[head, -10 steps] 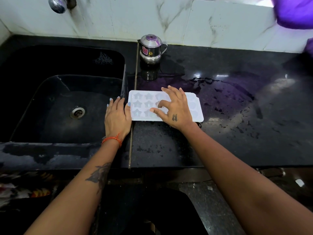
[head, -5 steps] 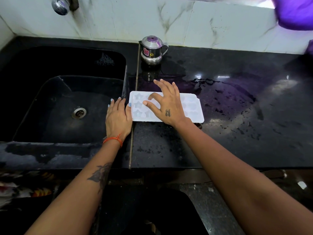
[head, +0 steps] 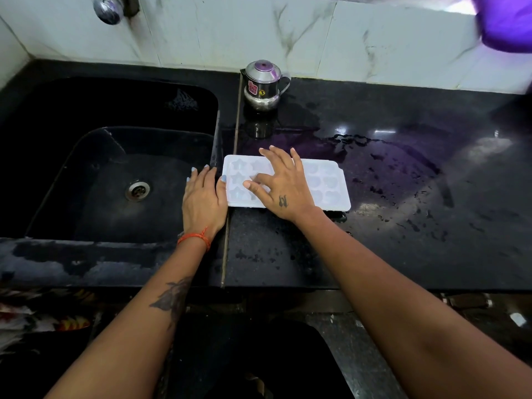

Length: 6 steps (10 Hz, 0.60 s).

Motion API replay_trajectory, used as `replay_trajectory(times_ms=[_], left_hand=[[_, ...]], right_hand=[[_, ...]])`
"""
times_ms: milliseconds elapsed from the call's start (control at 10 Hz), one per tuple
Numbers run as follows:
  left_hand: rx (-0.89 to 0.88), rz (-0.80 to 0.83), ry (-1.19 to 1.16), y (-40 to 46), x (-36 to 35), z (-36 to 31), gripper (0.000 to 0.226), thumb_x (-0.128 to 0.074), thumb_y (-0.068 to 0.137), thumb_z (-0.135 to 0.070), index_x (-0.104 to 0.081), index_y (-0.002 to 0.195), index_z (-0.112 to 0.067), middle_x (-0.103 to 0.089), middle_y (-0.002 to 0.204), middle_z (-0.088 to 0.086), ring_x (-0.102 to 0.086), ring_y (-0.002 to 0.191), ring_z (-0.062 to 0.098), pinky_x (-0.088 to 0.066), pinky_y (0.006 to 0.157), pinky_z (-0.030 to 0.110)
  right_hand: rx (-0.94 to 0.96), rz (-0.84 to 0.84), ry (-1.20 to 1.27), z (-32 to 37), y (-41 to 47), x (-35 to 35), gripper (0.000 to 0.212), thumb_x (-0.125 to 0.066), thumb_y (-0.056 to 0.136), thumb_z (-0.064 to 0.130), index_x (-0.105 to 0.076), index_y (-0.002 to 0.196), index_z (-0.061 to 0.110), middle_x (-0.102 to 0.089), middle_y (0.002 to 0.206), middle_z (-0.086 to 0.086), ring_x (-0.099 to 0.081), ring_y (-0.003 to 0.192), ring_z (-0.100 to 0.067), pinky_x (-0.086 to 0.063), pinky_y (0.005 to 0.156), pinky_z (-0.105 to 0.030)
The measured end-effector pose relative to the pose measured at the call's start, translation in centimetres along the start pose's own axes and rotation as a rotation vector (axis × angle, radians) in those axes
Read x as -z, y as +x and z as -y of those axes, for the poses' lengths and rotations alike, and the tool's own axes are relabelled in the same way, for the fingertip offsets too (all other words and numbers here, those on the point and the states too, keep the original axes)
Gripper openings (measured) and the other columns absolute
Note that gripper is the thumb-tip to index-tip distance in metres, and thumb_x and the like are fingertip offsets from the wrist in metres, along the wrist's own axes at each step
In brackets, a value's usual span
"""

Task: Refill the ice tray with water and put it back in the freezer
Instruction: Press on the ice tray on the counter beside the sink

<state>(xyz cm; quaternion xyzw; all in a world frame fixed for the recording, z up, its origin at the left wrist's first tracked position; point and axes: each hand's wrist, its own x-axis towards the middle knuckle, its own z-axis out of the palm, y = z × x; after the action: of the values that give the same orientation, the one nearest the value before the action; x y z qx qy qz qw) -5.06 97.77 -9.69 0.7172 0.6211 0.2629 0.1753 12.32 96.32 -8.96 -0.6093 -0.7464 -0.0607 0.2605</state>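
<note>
The right hand [head: 283, 187] lies on the star-mould ice tray [head: 325, 185] with fingers spread, probably steadying it; the left hand [head: 203, 197], fingers straight, rests beside its end.

Steel pot [head: 263, 84] sticker reads 3.

Daylight from my upper right glares white on the wet black stone countertop [head: 403, 174]; the black sink basin [head: 121, 174] lies dim; edges bow, corners blur.

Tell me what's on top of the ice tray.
The right hand rests spread over the ice tray, covering its middle moulds. Star moulds show on the left, rounder ones on the right. Water inside cannot be told.
</note>
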Motion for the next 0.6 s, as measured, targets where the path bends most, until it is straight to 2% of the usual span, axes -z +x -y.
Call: replay_trajectory(times_ms=[300,600], left_hand=[[-0.001,0.003,0.005,-0.01,0.06,-0.04,0.046,-0.029,0.102,-0.029,-0.039,0.140,-0.006,-0.036,0.150,0.012,-0.019,0.145,0.027,-0.010,0.119,0.036],[-0.002,0.004,0.006,0.02,0.06,-0.07,0.046,-0.028,0.102,-0.029,-0.039,0.141,-0.006,-0.036,0.150,0.012,-0.018,0.145,0.026,-0.009,0.119,0.035]], right_hand=[[-0.001,-0.063,-0.024,-0.01,-0.07,-0.20,0.049,-0.044,0.087,0.059,-0.074,0.074,0.022,-0.057,0.131,-0.014,-0.046,0.129,-0.031,-0.026,0.109,-0.061],[-0.010,-0.051,-0.019,0.03,-0.10,-0.25,0.051,-0.042,0.086,0.060,-0.074,0.077,0.022,-0.057,0.132,-0.014,-0.046,0.130,-0.032,-0.026,0.109,-0.060]])
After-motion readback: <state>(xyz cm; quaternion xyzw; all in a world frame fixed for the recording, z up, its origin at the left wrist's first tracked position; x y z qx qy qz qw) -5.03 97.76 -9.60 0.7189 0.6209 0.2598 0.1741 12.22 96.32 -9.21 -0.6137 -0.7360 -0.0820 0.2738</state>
